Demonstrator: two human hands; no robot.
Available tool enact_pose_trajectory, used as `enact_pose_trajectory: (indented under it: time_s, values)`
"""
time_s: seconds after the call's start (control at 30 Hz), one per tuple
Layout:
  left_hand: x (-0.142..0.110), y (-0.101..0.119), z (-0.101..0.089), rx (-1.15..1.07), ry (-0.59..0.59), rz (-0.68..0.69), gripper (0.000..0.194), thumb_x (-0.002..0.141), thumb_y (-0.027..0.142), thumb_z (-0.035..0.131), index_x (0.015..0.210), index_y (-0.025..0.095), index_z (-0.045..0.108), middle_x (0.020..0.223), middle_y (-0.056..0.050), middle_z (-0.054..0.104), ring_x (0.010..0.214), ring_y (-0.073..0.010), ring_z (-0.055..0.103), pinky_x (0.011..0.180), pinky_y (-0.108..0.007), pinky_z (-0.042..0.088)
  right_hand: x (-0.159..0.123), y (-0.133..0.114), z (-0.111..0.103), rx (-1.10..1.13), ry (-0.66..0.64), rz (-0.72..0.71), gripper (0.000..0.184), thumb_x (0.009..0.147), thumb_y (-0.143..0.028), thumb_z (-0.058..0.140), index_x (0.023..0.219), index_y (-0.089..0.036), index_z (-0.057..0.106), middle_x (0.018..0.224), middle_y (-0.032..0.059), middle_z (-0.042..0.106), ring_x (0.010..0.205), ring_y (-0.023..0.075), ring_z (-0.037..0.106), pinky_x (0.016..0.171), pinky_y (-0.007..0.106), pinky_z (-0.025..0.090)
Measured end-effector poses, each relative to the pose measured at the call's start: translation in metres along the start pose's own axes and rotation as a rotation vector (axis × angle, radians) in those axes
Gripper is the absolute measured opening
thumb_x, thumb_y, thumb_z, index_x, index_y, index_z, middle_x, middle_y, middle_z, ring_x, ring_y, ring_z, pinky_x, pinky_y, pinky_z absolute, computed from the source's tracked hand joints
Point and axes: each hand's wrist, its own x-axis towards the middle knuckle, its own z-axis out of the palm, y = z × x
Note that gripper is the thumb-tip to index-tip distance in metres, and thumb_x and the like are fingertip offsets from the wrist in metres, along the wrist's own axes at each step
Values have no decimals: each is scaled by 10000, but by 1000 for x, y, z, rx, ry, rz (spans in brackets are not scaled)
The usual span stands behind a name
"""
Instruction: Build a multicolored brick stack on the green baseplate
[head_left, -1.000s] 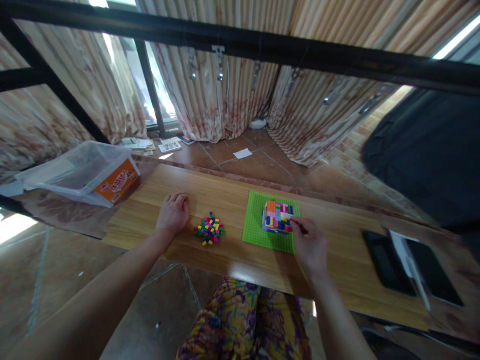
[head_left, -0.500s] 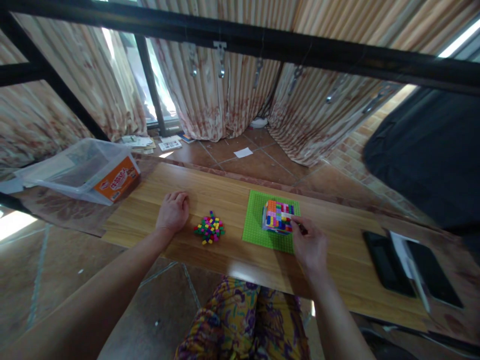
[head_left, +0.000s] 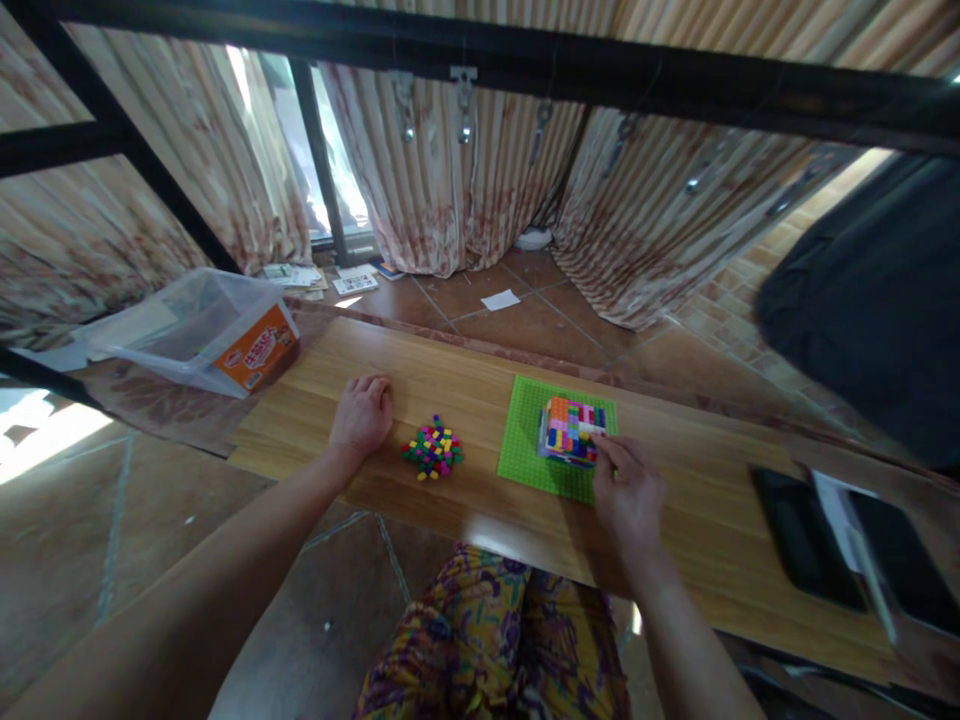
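A block built of many-coloured toy bricks sits on a green studded baseplate. At its right side is my right hand, thumb and finger pinched together at the edge of the top layer. Whatever is between those fingertips is too small to make out. My left hand rests on the wooden table with its fingers curled in, and nothing shows in it. Just right of that hand lies a loose heap of small bricks in yellow, green, pink, red and blue.
A clear plastic bin with an orange label stands beyond the table's left end. Two dark flat slabs and a white paper lie at the right. A black metal bar crosses overhead, with curtains behind.
The whole view has shifted slightly, so everything sits a little farther right. My right fingertips stay at the brick block, slightly farther over its top. My left hand keeps its place.
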Motion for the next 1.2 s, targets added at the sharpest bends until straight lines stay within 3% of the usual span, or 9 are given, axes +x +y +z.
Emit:
enact_pose_trajectory:
  time_s: [0.37,0.53,0.7,0.8,0.97,1.2]
  values:
    - [-1,6,-3,-19,-47,-50,268,871,147,420,1021,143,642,1102,-139,654,1058,-271,556,984,-446,437,-1,-3,-6,-26,-8,45,301,954,-288,457,1011,-174,730,940,110,725,844,237,666,774,370,528]
    - [-1,5,-1,-41,-61,-68,273,869,135,418,1020,148,645,1111,-134,653,1065,-270,550,996,-459,424,-15,-52,-3,95,59,74,221,939,-285,536,1015,-190,720,951,104,727,874,225,669,823,366,527]
    - [-1,6,-2,-20,-72,-61,254,868,129,427,1009,141,637,1090,-130,652,1040,-256,558,993,-423,428,-38,-127,24,394,-223,-92,196,946,-258,533,1014,-215,712,982,81,690,913,194,647,830,330,530]
    - [-1,6,-2,-14,-66,-58,251,869,131,431,1016,135,635,1084,-132,653,1039,-259,555,987,-421,433,-46,-153,45,423,-314,-96,193,943,-253,538,1024,-208,707,977,87,664,914,204,620,810,335,515]
    - [-2,6,-2,-22,-62,-70,256,866,126,435,1024,138,636,1099,-132,651,1055,-264,551,974,-428,439,-47,-161,69,301,-362,-84,143,922,-238,555,927,-219,697,953,78,644,891,220,572,774,342,473]
    - [-2,6,-2,-21,-64,-68,253,864,131,434,1014,146,638,1081,-127,653,1043,-264,557,980,-435,436,-47,-161,79,232,-354,-114,175,927,-186,522,845,-230,670,943,75,629,870,225,543,734,341,443]
